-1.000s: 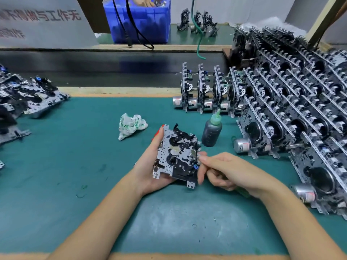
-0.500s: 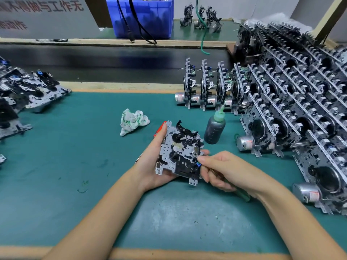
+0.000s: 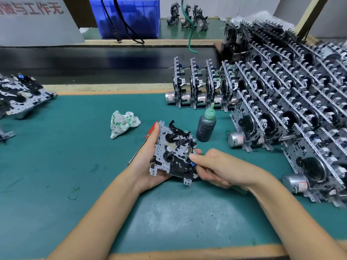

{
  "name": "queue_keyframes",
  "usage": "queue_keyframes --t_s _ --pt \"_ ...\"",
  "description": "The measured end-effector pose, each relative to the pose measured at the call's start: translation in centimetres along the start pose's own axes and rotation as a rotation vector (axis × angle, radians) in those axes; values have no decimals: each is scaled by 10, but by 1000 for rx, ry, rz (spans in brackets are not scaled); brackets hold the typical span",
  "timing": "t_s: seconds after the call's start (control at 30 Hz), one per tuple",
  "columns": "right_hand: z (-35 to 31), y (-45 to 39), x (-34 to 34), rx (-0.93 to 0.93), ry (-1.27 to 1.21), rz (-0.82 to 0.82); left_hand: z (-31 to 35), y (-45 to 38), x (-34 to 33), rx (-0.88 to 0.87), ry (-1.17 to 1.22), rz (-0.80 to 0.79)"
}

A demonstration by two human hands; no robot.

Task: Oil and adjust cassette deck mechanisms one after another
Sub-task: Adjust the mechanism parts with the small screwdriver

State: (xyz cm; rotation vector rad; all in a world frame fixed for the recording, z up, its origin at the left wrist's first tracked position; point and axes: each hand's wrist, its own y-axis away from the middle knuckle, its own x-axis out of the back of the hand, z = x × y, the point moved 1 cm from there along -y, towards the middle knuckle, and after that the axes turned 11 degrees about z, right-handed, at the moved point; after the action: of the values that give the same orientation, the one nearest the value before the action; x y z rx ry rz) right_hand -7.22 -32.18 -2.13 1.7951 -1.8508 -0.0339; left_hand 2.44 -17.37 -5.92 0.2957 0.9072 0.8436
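From the head view, the job looked to be somewhere in the middle of a long run. A big stack of mechanisms [image 3: 293, 102] leaned in rows on the right of the green mat [image 3: 56, 166], with a short row standing upright [image 3: 199, 87] behind the oil bottle [image 3: 206, 126], and a smaller pile [image 3: 20, 96] lay at the left edge. Which heap was finished and which was waiting could not be told from the picture, though many units plainly remained either way.

One mechanism [image 3: 172, 152] was in hand, held above the mat near the middle, just in front of the oil bottle and apart from it. The left hand [image 3: 148, 166] cupped it from behind and below, thumb up along its left edge, fingers wrapped round the back. The right hand [image 3: 212, 167] had its fingers curled, thumb and forefinger pinching at a small part on the right edge of the mechanism; a green handle [image 3: 239, 190] showed under the palm, seemingly a tool held there. A red-handled screwdriver [image 3: 142, 145] lay on the mat behind the left hand, beside a crumpled cloth [image 3: 123, 122].
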Motion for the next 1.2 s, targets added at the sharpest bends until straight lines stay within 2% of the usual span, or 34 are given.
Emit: queue_keyframes --t_s 0.33,0.57,0.73,1.1,1.2 --pt "1 0 4 12 71 -22 0 4 -4 -31 -42 21" --pt "6 2 10 -15 -65 -22 -5 11 -9 -71 41 -19" --pt "10 2 21 -61 -339 82 -6 14 -12 -64 219 -41" --pt "14 2 21 -68 -269 164 -10 20 -16 -59 353 -117" --pt "16 -2 22 -72 -259 282 -10 24 -19 -53 360 -111"
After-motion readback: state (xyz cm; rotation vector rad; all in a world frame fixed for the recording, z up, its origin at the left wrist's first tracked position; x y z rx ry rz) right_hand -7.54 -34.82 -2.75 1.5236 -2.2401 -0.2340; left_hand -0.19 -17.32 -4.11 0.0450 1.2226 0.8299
